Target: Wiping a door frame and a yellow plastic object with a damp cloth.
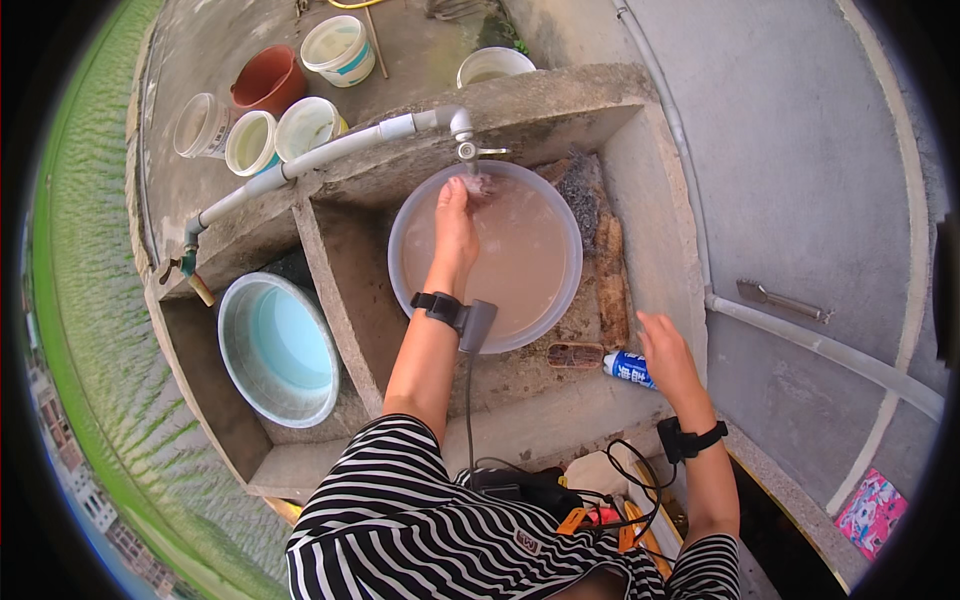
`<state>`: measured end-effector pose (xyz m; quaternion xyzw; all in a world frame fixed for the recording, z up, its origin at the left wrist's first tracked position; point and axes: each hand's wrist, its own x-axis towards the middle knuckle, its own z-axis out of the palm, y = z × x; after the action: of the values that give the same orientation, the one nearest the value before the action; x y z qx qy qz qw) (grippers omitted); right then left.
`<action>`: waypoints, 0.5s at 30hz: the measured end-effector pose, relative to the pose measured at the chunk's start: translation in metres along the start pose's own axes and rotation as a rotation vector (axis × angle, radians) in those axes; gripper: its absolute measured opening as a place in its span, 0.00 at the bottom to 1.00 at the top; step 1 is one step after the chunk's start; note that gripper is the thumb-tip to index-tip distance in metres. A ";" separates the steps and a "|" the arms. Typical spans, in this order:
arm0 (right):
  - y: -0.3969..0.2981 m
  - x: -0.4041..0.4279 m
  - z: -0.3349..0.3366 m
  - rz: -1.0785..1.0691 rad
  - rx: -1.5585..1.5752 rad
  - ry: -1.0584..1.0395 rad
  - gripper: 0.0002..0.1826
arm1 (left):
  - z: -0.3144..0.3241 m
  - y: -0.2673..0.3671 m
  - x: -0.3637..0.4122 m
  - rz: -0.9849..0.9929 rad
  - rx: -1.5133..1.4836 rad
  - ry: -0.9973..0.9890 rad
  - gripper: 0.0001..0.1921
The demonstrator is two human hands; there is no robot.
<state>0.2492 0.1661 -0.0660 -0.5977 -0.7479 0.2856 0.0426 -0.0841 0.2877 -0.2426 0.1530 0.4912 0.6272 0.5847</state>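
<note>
A large translucent plastic basin [491, 341] full of murky brownish water stands in the right bay of a concrete sink, beneath a metal tap [468, 150]. My left hand [456, 229] is over the basin, its fingers at a small pale pinkish item [478, 185] just under the tap; whether they grip it cannot be told. My right hand [667, 349] is near the sink's right wall, fingers extended, beside a blue-and-white bottle [628, 368] that it partly hides. A wooden brush [575, 355] lies left of the bottle.
A concrete divider [337, 300] separates the bays; a metal basin [279, 349] with bluish water stands in the left one. A grey pipe [330, 154] runs along the rear ledge. Several buckets [338, 51] stand behind. Dark cables [637, 480] hang by my waist.
</note>
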 end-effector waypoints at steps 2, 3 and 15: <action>0.004 -0.005 0.002 0.021 0.001 -0.008 0.17 | 0.012 0.013 -0.005 -0.103 -0.342 -0.045 0.16; 0.005 -0.006 0.002 0.032 0.002 -0.014 0.17 | 0.012 0.016 -0.005 -0.105 -0.339 -0.045 0.16; 0.007 -0.018 0.008 0.085 0.060 -0.013 0.16 | 0.001 -0.010 0.011 -0.205 -0.394 0.015 0.11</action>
<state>0.2575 0.1469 -0.0713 -0.6255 -0.7133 0.3133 0.0435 -0.0803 0.2959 -0.2539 -0.0195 0.3764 0.6494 0.6604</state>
